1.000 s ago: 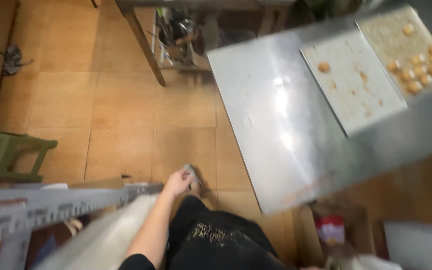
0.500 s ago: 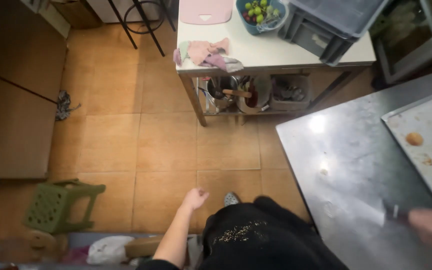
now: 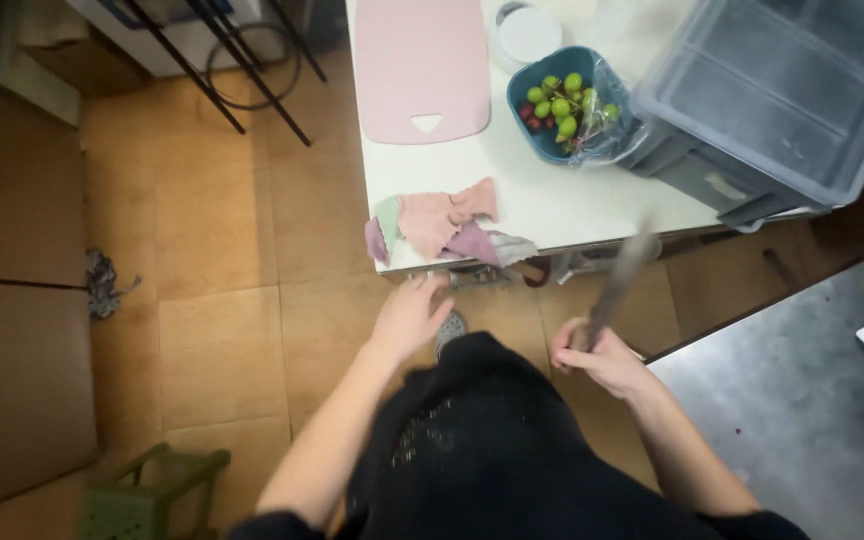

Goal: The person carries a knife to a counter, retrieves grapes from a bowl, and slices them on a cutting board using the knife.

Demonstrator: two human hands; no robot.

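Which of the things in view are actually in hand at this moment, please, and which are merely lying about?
In hand:
- right hand, closed on a blurred knife
- left hand, open, empty, nearest the crumpled cloths at the white table's edge

Lying about:
- pink cutting board
- blue bowl of grapes
- grey crate
- green stool
- steel counter

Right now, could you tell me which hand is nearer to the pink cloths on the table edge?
Left. The left hand is just below the cloths; the right hand, holding a knife, is farther off, below and right of them.
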